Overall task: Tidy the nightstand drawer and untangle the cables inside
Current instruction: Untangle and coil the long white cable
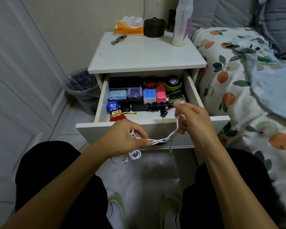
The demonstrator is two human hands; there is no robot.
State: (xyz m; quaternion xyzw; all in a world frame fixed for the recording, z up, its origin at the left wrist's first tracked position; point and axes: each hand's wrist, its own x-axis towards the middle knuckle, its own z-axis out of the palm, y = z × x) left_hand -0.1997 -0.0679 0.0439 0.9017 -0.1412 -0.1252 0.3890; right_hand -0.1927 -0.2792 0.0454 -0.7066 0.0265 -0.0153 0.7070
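A tangled white cable (162, 139) stretches between my two hands in front of the open nightstand drawer (193, 90). My left hand (127, 138) pinches one end of it, with loose loops hanging below. My right hand (191, 119) grips the other end, held a little higher. Inside the drawer lie a black power strip with its coiled black cord (149, 107), a blue cube (149, 95), a pink cube (160, 97), a blue yo-yo (113, 106), a red pouch (116, 116), a purple box (134, 92) and a black case (125, 82).
On the nightstand top (145, 55) stand a tissue pack (129, 27), a dark round tin (154, 28), a tall white bottle (182, 22) and a small metal tool (118, 39). A lined bin (82, 86) sits left; a bed with patterned bedding (238, 80) lies right.
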